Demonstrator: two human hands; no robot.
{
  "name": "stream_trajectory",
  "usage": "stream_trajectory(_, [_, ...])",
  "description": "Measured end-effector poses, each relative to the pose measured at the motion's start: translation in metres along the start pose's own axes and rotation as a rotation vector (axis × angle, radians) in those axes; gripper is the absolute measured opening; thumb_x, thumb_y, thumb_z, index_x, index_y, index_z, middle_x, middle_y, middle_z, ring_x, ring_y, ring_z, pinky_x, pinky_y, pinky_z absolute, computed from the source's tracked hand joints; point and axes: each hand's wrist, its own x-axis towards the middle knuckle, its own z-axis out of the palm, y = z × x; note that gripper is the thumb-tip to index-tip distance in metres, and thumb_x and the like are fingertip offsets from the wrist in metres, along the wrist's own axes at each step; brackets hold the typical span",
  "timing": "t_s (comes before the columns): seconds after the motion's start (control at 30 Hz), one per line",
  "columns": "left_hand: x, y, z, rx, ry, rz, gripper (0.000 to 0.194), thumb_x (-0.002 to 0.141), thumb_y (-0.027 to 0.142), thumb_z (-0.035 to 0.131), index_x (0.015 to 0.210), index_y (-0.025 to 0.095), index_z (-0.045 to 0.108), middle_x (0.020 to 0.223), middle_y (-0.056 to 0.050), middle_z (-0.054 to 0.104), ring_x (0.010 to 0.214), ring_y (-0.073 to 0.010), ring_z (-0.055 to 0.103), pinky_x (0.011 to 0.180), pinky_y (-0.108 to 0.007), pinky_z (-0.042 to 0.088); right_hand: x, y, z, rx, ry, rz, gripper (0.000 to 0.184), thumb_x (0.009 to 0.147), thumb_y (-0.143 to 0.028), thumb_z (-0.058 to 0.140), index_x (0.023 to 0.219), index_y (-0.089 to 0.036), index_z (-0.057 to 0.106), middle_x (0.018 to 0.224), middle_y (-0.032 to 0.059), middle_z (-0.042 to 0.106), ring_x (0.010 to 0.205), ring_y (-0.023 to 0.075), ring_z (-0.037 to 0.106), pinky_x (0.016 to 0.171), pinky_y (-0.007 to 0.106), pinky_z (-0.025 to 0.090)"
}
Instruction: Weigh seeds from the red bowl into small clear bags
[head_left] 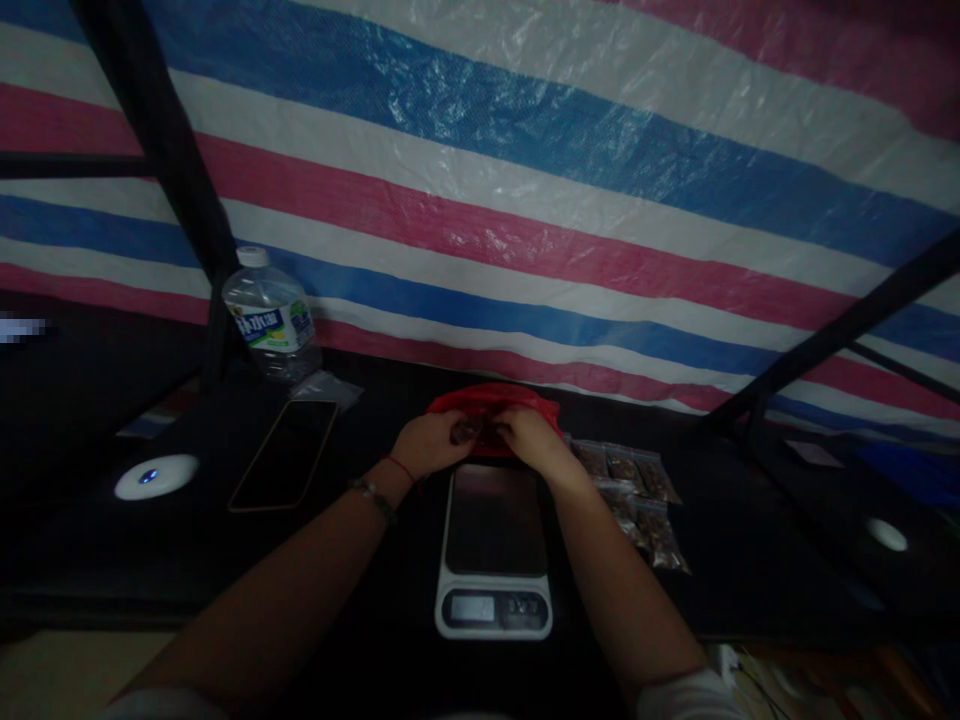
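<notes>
Both my hands meet just beyond the far edge of a small kitchen scale (493, 560) on the dark table. My left hand (429, 444) and my right hand (531, 437) have their fingers closed on a small clear packet (474, 432) held between them. Right behind the hands lies a red plastic bag (491, 402). The scale's platform is bare and its display is dim. A red string and a bead bracelet circle my left wrist.
Several small filled clear packets (636, 492) lie right of the scale. A phone (285, 455) lies face up to the left, a water bottle (271, 318) behind it, a white round device (156, 476) further left. A striped tarp (525, 180) hangs behind.
</notes>
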Motion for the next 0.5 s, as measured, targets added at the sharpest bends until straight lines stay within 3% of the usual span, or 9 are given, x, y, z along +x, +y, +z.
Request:
stream_trajectory(0.27, [0.001, 0.000, 0.001, 0.031, -0.019, 0.015, 0.037, 0.081, 0.053, 0.047, 0.095, 0.023, 0.064, 0.090, -0.006, 0.069, 0.081, -0.0223, 0.065, 0.065, -0.028, 0.044, -0.008, 0.007, 0.016, -0.017, -0.142, 0.265, 0.027, 0.077, -0.019, 0.065, 0.104, -0.018, 0.068, 0.099, 0.0087, 0.071, 0.089, 0.0207, 0.065, 0.077, 0.026, 0.046])
stream_trajectory(0.5, [0.002, 0.000, 0.001, 0.035, -0.026, 0.023, 0.034, 0.082, 0.052, 0.047, 0.093, 0.024, 0.064, 0.086, -0.005, 0.070, 0.078, -0.0219, 0.066, 0.062, -0.027, 0.044, -0.008, 0.009, 0.020, -0.038, -0.194, 0.310, 0.026, 0.080, -0.013, 0.056, 0.102, -0.018, 0.069, 0.102, 0.0079, 0.070, 0.093, 0.0192, 0.065, 0.080, 0.024, 0.044])
